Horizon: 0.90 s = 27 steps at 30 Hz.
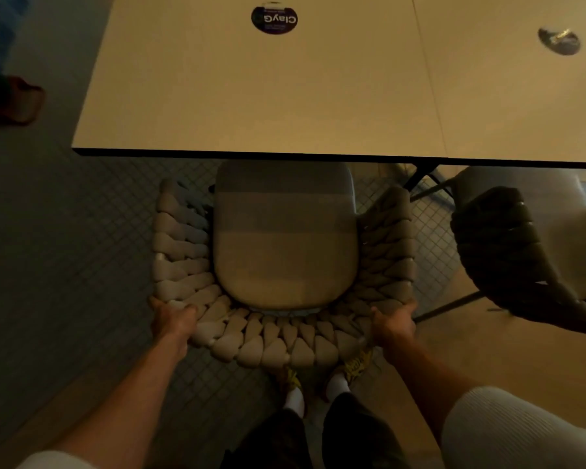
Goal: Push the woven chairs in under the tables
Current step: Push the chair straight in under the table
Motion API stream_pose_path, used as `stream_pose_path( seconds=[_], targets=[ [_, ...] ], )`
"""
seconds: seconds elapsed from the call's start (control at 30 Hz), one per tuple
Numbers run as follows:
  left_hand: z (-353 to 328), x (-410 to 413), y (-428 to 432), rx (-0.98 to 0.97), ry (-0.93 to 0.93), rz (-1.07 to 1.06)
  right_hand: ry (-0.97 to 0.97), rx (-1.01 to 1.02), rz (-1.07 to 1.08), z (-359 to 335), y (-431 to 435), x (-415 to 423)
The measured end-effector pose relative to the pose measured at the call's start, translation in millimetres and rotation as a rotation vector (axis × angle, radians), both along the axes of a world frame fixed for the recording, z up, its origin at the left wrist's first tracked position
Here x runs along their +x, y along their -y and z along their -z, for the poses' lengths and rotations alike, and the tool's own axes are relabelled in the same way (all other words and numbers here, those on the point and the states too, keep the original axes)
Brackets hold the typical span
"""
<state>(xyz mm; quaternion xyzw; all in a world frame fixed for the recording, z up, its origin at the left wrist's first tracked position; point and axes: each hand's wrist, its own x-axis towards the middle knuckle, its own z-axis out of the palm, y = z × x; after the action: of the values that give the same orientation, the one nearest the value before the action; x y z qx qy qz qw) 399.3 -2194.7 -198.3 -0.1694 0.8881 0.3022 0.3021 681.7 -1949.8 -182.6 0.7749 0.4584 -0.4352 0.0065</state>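
A beige woven chair (278, 343) with a pale seat cushion (285, 245) stands right in front of me, facing a light table (251, 96). The front of the cushion reaches just under the table's dark near edge. My left hand (171, 321) grips the woven backrest at its left rear corner. My right hand (393, 324) grips the backrest at its right rear corner. A second, darker woven chair (508, 258) stands to the right, its seat partly under the adjoining table (521, 103).
A round dark sticker (274, 19) lies on the near table and a second one (559, 41) on the right table. Black table legs (420, 176) show between the chairs. My feet (318, 380) stand just behind the chair. A reddish object (17, 103) sits at far left.
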Motion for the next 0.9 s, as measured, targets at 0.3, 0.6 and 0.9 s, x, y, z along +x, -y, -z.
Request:
stream_pose_path(
  seconds=[0.3,0.6,0.9],
  targets=[
    [-3.7,-1.7,-11.8,0.062,-0.008,0.018,-0.004,-0.027,0.035,-0.6,-11.7,2.2],
    [2.2,-4.0,-11.5,0.043,-0.007,0.041,-0.024,-0.049,-0.014,-0.1,-20.2,7.6],
    [9.1,-0.6,-12.1,0.016,0.01,0.063,-0.013,-0.047,-0.08,-1.5,-31.6,14.4]
  ],
)
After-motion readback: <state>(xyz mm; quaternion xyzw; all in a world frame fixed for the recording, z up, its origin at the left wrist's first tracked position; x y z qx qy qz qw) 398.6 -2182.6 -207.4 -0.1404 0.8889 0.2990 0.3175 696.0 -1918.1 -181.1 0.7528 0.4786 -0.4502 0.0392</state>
